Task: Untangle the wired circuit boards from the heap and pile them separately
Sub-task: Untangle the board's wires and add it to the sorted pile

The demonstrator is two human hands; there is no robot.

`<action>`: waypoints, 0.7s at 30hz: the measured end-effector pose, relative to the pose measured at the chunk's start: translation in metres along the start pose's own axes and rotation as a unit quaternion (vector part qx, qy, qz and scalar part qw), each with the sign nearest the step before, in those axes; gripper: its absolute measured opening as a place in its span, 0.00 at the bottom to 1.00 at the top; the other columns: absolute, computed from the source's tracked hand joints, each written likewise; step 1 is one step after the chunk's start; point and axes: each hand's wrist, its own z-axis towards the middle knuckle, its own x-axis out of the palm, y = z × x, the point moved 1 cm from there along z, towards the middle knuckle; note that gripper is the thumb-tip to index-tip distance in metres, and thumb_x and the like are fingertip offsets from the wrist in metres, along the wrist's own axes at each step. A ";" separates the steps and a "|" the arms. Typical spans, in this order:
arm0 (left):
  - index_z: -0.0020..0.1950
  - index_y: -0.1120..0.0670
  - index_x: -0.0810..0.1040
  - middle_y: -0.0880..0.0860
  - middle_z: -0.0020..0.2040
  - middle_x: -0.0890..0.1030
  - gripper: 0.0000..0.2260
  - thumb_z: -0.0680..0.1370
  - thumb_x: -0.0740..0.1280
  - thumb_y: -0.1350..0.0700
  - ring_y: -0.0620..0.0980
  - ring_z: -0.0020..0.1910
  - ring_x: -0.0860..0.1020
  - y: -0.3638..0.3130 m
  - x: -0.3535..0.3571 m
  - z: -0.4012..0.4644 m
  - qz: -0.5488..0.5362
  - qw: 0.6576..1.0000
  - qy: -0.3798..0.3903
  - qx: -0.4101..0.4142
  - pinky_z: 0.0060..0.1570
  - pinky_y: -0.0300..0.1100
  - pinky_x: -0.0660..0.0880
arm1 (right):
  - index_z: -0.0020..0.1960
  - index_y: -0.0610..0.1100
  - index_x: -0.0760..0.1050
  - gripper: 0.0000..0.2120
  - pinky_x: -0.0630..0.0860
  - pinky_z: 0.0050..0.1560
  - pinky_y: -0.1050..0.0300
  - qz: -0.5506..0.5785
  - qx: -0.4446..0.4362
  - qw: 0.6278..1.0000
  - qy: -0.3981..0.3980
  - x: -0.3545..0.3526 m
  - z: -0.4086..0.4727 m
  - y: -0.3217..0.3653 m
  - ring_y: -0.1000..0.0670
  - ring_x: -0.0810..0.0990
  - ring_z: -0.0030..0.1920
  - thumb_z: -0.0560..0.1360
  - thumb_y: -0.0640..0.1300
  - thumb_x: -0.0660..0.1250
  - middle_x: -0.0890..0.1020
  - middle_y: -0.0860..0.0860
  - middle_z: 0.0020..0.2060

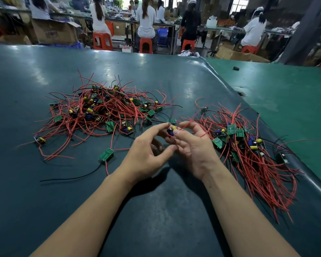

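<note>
At a dark green rubber-topped workbench (44,75), my left hand (148,154) and right hand (191,149) meet at centre, fingertips of both curled round one small green circuit board with blue and yellow parts (171,129), its thin red wires (202,134) draped over my right hand. The tangled heap of red-wired boards (104,108) lies at ten o'clock; the sorted pile with wires combed straight (248,149) sits at three. I judge each board light and rigid, its leads limp and snag-prone: best held by the board edges, never tugged by the wire.
</note>
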 end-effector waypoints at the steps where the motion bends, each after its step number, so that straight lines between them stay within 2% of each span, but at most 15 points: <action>1: 0.62 0.51 0.77 0.44 0.47 0.81 0.19 0.73 0.74 0.63 0.41 0.33 0.75 0.001 -0.001 0.001 -0.008 1.000 -0.003 0.001 0.36 0.31 0.71 | 0.44 0.44 0.71 0.12 0.79 0.35 0.56 -0.013 0.006 1.000 -0.007 0.001 0.000 -0.002 0.50 0.81 0.31 0.74 0.28 0.66 0.81 0.43 0.40; 4: 0.52 0.45 0.79 0.44 0.41 0.82 0.16 0.73 0.75 0.63 0.41 0.32 0.75 0.002 -0.005 0.004 -0.051 0.998 -0.042 -0.020 0.33 0.34 0.73 | 0.39 0.46 0.71 0.11 0.76 0.29 0.61 -0.036 0.016 0.999 0.002 0.003 0.001 -0.007 0.52 0.78 0.30 0.74 0.33 0.69 0.79 0.47 0.35; 6: 0.50 0.47 0.80 0.47 0.41 0.84 0.12 0.72 0.74 0.62 0.41 0.34 0.79 0.001 -0.005 0.006 -0.099 0.992 -0.075 -0.025 0.35 0.37 0.76 | 0.39 0.47 0.73 0.08 0.77 0.31 0.60 -0.028 0.022 0.999 0.035 0.005 -0.001 -0.005 0.51 0.79 0.33 0.70 0.43 0.72 0.81 0.48 0.36; 8: 0.51 0.50 0.82 0.47 0.41 0.84 0.09 0.72 0.73 0.59 0.41 0.36 0.81 0.000 -0.007 0.008 -0.184 0.978 -0.093 -0.040 0.37 0.35 0.77 | 0.40 0.47 0.74 0.09 0.76 0.31 0.59 -0.018 0.021 0.998 0.061 0.005 -0.002 -0.002 0.50 0.81 0.35 0.66 0.49 0.73 0.83 0.49 0.39; 11: 0.49 0.50 0.83 0.47 0.39 0.83 0.08 0.71 0.71 0.56 0.44 0.35 0.81 0.000 -0.009 0.011 -0.305 0.940 -0.103 -0.111 0.35 0.36 0.76 | 0.40 0.46 0.76 0.09 0.76 0.33 0.60 -0.029 0.017 0.998 0.054 0.002 -0.001 0.000 0.51 0.83 0.35 0.65 0.50 0.72 0.85 0.50 0.41; 13: 0.45 0.48 0.84 0.47 0.38 0.82 0.06 0.71 0.71 0.57 0.46 0.36 0.80 0.000 -0.008 0.014 -0.366 0.911 -0.106 -0.157 0.37 0.40 0.76 | 0.37 0.47 0.79 0.08 0.76 0.31 0.62 -0.048 0.024 0.998 0.035 0.001 -0.001 0.000 0.52 0.83 0.35 0.66 0.51 0.72 0.85 0.50 0.39; 15: 0.43 0.47 0.85 0.49 0.38 0.81 0.09 0.75 0.68 0.60 0.49 0.37 0.79 -0.002 -0.007 0.015 -0.384 0.898 -0.111 -0.183 0.42 0.46 0.74 | 0.37 0.47 0.81 0.08 0.76 0.30 0.63 -0.058 0.035 0.998 0.019 0.002 -0.001 -0.002 0.53 0.83 0.34 0.66 0.52 0.72 0.85 0.50 0.39; 19: 0.44 0.52 0.81 0.51 0.39 0.82 0.09 0.79 0.63 0.62 0.50 0.39 0.78 -0.003 -0.009 0.017 -0.397 0.885 -0.115 -0.214 0.38 0.43 0.73 | 0.51 0.46 0.79 0.12 0.75 0.30 0.64 -0.034 0.069 0.997 0.011 0.002 -0.002 -0.003 0.52 0.82 0.33 0.69 0.50 0.72 0.85 0.50 0.41; 21: 0.45 0.55 0.80 0.51 0.38 0.82 0.08 0.80 0.62 0.59 0.48 0.36 0.78 -0.003 -0.010 0.018 -0.387 0.883 -0.120 -0.237 0.35 0.40 0.72 | 0.53 0.47 0.80 0.09 0.70 0.28 0.64 -0.043 0.074 0.996 0.015 0.001 -0.002 -0.001 0.53 0.80 0.32 0.74 0.47 0.69 0.84 0.52 0.41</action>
